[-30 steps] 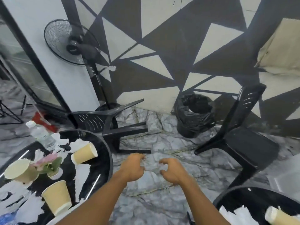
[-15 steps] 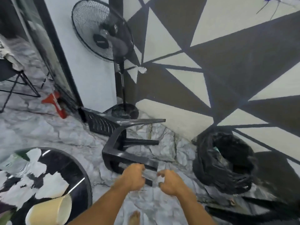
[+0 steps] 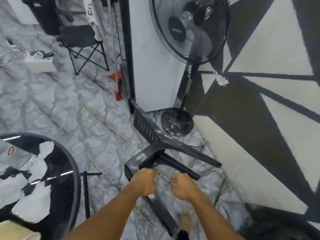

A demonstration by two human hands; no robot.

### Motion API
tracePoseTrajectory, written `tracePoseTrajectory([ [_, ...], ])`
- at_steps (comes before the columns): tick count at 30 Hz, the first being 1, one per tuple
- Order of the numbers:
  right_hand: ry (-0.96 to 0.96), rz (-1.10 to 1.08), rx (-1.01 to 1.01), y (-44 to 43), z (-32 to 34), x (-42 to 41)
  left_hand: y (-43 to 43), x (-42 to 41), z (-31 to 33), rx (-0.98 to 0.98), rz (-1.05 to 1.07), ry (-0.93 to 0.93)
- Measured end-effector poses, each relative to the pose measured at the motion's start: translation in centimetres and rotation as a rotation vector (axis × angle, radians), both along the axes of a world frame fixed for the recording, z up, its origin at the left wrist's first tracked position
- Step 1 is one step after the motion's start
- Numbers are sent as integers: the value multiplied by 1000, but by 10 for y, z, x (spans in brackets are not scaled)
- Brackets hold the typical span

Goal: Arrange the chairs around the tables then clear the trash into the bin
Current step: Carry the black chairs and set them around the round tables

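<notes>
At the lower left of the frame one round black table (image 3: 72,172) carries torn white paper scraps (image 3: 30,203), a crumpled clear plastic bottle (image 3: 16,156) with a red label, and the edge of one pale paper cup (image 3: 15,231) at the very bottom corner (what the cup holds cannot be seen). In the upper left stands one folding chair (image 3: 83,42) on the marbled floor (image 3: 69,108), with a dark bin-like box (image 3: 45,14) behind it, its inside hidden. A red dustpan (image 3: 117,87) leans by the black door frame near the upper centre. Below centre one black plastic chair (image 3: 155,153) lies tipped on its side, its slatted back toward the wall corner. Two bare hands reach down to it: the left hand (image 3: 144,181) is curled closed at the chair's leg, seemingly gripping it, while the right hand (image 3: 184,187) is loosely curled just beside, holding nothing visible. One pedestal fan (image 3: 187,30) stands at the upper centre-right against the black-and-cream triangle wall (image 3: 268,58)
</notes>
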State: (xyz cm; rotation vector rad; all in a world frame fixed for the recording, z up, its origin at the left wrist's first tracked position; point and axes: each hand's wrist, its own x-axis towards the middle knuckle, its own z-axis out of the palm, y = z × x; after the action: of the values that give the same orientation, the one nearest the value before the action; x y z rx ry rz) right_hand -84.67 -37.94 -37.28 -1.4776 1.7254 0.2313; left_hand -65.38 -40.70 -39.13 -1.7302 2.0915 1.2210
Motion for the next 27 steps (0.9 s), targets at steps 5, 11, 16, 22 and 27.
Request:
tracePoseTrajectory([
  [5, -49, 220, -6, -107, -59, -20, -52, -25, -52, 19, 213, -54],
  [11, 7, 505, -13, -205, -167, -24, -106, -28, -154, 7, 327, -99],
  [16, 23, 687, -156, -258, -268, -3, -154, -21, -244, -100, 360, -188],
  [22, -75, 817, -206, -297, -328, 20, -184, -9, -303, -54, 406, -139],
  [27, -96, 806, -51, -323, -331, 26, -192, 0, -314, 5, 483, -41],
])
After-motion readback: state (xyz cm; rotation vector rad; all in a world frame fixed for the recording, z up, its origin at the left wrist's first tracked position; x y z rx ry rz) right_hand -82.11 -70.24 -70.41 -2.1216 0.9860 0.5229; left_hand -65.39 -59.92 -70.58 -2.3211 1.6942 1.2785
